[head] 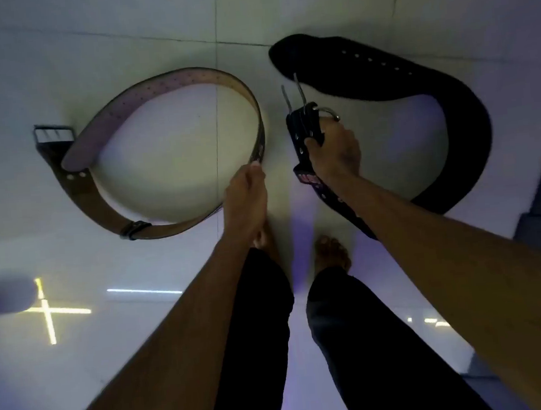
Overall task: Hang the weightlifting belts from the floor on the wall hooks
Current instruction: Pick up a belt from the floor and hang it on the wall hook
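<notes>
Left hand point(246, 197) pinching brown belt point(100, 198) edge; right hand point(333, 151) clenched round black belt point(414, 73) buckle end.

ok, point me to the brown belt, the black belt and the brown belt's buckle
brown belt point(247, 96): head view, on the inner face of the loop's far right curve.
black belt point(469, 114): head view, on the wide band at the right bend.
brown belt's buckle point(53, 135): head view, on the metal frame at the far left.
</notes>
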A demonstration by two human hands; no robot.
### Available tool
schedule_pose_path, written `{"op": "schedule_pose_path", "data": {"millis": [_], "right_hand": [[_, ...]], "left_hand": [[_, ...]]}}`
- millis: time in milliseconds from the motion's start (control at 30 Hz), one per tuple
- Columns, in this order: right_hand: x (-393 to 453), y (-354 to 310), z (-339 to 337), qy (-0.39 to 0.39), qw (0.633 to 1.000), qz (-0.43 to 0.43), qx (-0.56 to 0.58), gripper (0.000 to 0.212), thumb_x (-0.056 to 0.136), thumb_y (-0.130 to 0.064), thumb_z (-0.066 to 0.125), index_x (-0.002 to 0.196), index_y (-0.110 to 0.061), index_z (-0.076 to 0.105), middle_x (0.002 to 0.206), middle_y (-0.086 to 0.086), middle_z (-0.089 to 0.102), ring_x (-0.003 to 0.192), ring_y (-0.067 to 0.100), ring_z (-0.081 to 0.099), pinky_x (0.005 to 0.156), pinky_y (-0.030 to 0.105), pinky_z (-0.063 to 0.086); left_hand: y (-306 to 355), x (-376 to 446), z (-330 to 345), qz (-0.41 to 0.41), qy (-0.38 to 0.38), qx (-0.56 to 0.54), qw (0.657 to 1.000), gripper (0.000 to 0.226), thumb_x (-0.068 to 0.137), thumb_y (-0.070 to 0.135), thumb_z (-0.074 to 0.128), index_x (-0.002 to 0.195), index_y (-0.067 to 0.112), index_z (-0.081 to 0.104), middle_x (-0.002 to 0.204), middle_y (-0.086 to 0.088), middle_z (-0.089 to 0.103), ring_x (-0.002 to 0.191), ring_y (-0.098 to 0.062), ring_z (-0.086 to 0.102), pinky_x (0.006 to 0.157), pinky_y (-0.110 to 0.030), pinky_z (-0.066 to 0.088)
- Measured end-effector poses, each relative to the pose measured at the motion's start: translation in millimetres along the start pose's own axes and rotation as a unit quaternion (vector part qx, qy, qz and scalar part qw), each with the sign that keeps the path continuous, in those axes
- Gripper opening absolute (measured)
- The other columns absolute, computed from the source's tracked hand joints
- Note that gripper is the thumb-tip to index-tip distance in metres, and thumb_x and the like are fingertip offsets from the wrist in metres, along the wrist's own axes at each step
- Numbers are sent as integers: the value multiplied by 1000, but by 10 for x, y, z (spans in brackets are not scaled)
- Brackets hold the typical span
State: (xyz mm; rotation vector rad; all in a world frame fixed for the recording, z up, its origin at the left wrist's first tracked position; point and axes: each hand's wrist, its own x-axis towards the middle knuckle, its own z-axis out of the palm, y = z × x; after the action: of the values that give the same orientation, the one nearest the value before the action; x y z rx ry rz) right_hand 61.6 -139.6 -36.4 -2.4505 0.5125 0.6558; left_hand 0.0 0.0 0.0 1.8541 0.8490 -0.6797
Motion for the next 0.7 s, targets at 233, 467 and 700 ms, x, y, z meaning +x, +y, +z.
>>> {"op": "schedule_pose_path", "data": {"millis": [233, 467, 700], "right_hand": [[-860, -282, -1338, -87, 986, -97, 104, 32, 89, -24, 63, 120, -24, 52, 95, -1, 71, 92, 24, 68, 81, 38, 54], [-1974, -926, -3234, -87, 971, -134, 175, 41, 89, -16, 66, 128, -16, 55, 103, -9, 65, 99, 12, 62, 89, 33, 49], [-3056, -1609, -5064, -72, 931, -226, 278, 31, 91, -12, 64, 120, -12, 56, 104, 10, 73, 97, 24, 72, 90, 50, 57]], "left_hand": [[884, -729, -401, -34, -92, -56, 994, 48, 100, 50, 52, 112, 5, 67, 109, -4, 66, 100, -18, 59, 85, -30, 47], [2385, -2218, -1137, 83, -159, -157, 971, 16, 96, 17, 68, 109, 9, 73, 83, 14, 79, 81, 2, 72, 80, -18, 54], [3691, -3951, -1831, 279, -85, -169, 941, 25, 95, 2, 65, 117, 13, 58, 106, -8, 73, 84, -6, 71, 83, -27, 59]]}}
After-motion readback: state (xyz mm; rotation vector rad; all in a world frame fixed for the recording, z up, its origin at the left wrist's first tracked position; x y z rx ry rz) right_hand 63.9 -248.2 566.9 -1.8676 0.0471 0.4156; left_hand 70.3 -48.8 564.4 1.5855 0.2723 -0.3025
